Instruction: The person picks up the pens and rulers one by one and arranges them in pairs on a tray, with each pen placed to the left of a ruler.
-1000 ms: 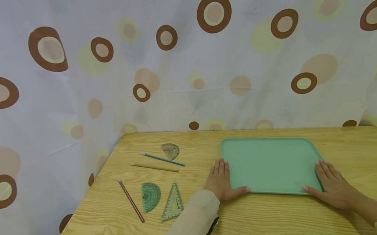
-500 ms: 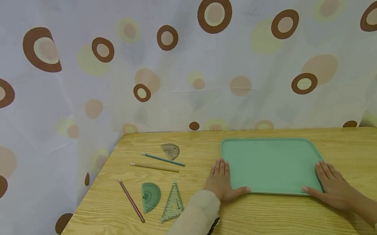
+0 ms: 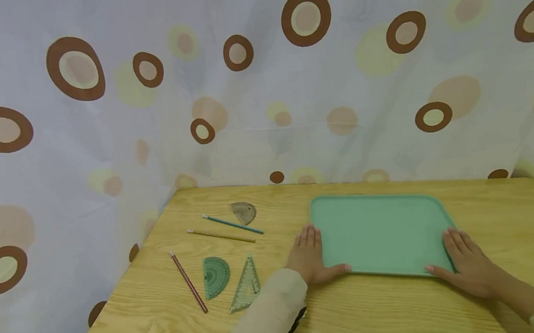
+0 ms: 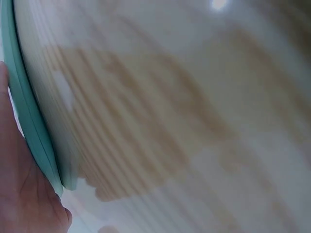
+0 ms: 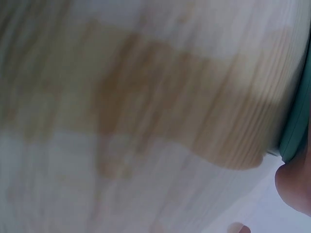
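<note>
A pale green rectangular tray (image 3: 383, 235) with rounded corners lies flat on the wooden table. My left hand (image 3: 309, 258) touches its left side with straight fingers, the thumb stretched along the front edge. At the opposite side, my right hand (image 3: 471, 264) rests its straight fingers on the right rim, and that thumb also reaches the front edge. The left wrist view shows the tray's edge (image 4: 31, 107) beside the left palm (image 4: 24, 194). Only a strip of the tray (image 5: 297, 121) and part of the right hand (image 5: 296, 187) appear in the right wrist view.
Left of the tray lie a dark red pencil (image 3: 188, 282), a yellow pencil (image 3: 221, 236), a blue pencil (image 3: 233, 224), a green protractor (image 3: 216, 278), a clear protractor (image 3: 245, 212) and a set square (image 3: 245, 290), partly behind the left sleeve. A patterned curtain (image 3: 287, 87) borders the table (image 3: 362, 309).
The tray has slid slightly to the left along with both hands. The head view has turned a little; the pencils, protractors and set square keep their places on the table.
</note>
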### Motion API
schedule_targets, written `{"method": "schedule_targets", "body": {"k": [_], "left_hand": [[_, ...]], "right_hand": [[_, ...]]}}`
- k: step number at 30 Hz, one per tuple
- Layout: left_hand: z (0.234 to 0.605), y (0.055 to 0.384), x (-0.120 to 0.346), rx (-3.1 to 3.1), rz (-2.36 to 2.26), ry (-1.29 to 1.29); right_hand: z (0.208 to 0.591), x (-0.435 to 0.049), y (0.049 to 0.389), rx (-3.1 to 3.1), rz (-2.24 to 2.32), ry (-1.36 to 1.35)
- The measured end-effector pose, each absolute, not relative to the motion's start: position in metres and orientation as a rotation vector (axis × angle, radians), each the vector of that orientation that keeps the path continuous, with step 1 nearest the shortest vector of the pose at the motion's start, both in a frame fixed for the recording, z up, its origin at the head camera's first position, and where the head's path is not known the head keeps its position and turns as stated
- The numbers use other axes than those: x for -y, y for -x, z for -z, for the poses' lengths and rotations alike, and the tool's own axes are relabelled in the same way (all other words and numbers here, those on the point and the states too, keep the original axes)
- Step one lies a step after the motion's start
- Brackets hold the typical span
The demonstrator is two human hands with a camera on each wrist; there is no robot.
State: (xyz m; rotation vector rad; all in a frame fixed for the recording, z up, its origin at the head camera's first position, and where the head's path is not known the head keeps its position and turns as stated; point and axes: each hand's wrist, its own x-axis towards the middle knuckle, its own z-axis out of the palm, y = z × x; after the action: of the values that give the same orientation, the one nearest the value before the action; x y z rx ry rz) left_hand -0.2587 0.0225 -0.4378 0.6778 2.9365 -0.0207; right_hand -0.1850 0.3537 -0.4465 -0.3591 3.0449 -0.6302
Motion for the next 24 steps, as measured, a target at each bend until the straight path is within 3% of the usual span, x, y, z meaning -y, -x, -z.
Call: {"method": "schedule_targets", "body": {"k": [24], "left_hand": [[0.431,0.254,-0.003,-2.928,-0.029,-0.661]], "right_hand": [[0.447,-0.336,0.191,-3.049,0.669,0.385]]}}
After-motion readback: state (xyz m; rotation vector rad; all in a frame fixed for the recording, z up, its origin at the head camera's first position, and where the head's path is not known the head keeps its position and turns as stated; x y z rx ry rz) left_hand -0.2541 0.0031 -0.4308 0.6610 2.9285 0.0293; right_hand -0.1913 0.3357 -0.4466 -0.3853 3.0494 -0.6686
